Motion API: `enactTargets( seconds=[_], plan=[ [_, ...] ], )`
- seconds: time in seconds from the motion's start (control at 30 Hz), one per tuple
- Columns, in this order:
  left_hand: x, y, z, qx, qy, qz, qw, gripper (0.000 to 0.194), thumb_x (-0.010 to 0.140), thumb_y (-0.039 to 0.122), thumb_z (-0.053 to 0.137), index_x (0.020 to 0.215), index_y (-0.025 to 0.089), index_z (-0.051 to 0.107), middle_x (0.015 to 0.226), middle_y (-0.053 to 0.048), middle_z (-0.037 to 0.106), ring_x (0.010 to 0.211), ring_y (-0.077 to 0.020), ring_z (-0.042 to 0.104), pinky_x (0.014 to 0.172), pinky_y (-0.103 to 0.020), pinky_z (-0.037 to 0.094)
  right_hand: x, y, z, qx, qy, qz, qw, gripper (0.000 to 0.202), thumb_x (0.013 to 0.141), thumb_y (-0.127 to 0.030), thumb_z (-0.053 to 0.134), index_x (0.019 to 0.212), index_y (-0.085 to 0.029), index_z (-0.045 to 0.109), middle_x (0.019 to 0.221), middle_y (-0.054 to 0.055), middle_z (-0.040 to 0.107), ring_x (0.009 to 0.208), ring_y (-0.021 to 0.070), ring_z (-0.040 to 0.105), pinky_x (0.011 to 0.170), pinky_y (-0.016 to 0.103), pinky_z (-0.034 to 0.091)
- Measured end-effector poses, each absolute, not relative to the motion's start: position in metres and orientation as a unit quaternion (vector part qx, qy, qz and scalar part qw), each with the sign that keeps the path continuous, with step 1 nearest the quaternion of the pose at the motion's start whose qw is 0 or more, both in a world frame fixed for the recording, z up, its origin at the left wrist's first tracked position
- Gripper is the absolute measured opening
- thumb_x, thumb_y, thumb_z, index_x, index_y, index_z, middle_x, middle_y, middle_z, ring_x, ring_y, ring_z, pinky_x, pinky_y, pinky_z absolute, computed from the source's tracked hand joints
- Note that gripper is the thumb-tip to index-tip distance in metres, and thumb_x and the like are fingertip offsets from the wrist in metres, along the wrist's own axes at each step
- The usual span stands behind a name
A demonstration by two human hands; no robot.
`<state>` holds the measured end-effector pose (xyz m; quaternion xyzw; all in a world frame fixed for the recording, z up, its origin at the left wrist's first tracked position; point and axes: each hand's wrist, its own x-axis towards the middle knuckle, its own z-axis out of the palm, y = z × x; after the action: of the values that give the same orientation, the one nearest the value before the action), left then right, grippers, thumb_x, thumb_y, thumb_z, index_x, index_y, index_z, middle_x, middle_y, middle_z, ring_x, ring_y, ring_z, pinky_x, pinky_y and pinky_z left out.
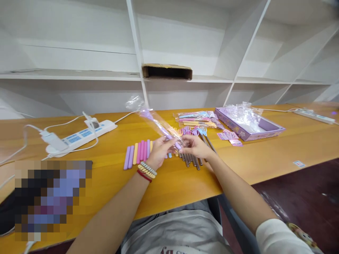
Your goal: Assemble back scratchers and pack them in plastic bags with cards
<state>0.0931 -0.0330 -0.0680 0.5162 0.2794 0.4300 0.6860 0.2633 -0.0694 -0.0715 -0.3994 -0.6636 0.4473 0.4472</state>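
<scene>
A purple back scratcher (159, 126) in a clear plastic sleeve slants up and to the left over the table. My left hand (160, 151) is closed around its lower part, thumb on top. At the lower end, the fingers of my right hand (194, 145) pinch the sleeve and the handle tip. Below and beside my hands lie purple, yellow and pink handle tubes (138, 153) in a row. Metal rods (197, 163) with colored hand-shaped heads (202, 131) lie under and right of my right hand, partly hidden by it.
Bagged back scratchers (197, 119) lie behind my hands. A purple box (245, 135) holds clear plastic sleeves, with pink cards (228, 135) beside it. On the left sit a white power strip (82, 137) with cables and a pixelated patch. A cardboard box (167, 72) rests on the shelf.
</scene>
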Motion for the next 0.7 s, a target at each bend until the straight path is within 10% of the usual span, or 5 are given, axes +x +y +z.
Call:
enactTargets(
  seconds=[0.17, 0.37, 0.7],
  plan=[
    [0.100, -0.044, -0.069, 0.628, 0.290, 0.425, 0.584, 0.027, 0.073, 0.039, 0.066, 0.083, 0.014, 0.063, 0.069, -0.004, 0.059, 0.057, -0.0122, 0.052, 0.051, -0.025, 0.040, 0.256, -0.076, -0.071, -0.352, -0.680, 0.472, 0.437, 0.048, 0.062, -0.020, 0.077, 0.105, -0.018, 0.055, 0.083, 0.001, 0.061, 0.075, 0.0160, 0.061, 0.071, 0.031, 0.051],
    [0.097, -0.059, -0.055, 0.773, 0.411, 0.390, 0.286, 0.032, 0.082, 0.051, 0.051, 0.089, 0.020, 0.056, 0.087, -0.006, 0.054, 0.078, -0.0186, 0.053, 0.072, -0.033, 0.042, 0.249, -0.077, -0.077, -0.364, -0.628, 0.518, 0.453, 0.068, 0.063, -0.019, 0.076, 0.124, -0.020, 0.046, 0.069, -0.002, 0.058, 0.056, 0.0134, 0.058, 0.041, 0.021, 0.041],
    [0.093, -0.063, -0.047, 0.819, 0.462, 0.314, 0.128, 0.043, 0.086, 0.058, 0.037, 0.096, 0.019, 0.050, 0.097, -0.006, 0.051, 0.083, -0.0179, 0.055, 0.073, -0.032, 0.044, 0.242, -0.074, -0.076, -0.329, -0.525, 0.585, 0.524, 0.057, 0.055, -0.022, 0.082, 0.104, -0.022, 0.052, 0.065, -0.005, 0.055, 0.047, 0.0070, 0.049, 0.041, 0.019, 0.039]
  ],
)
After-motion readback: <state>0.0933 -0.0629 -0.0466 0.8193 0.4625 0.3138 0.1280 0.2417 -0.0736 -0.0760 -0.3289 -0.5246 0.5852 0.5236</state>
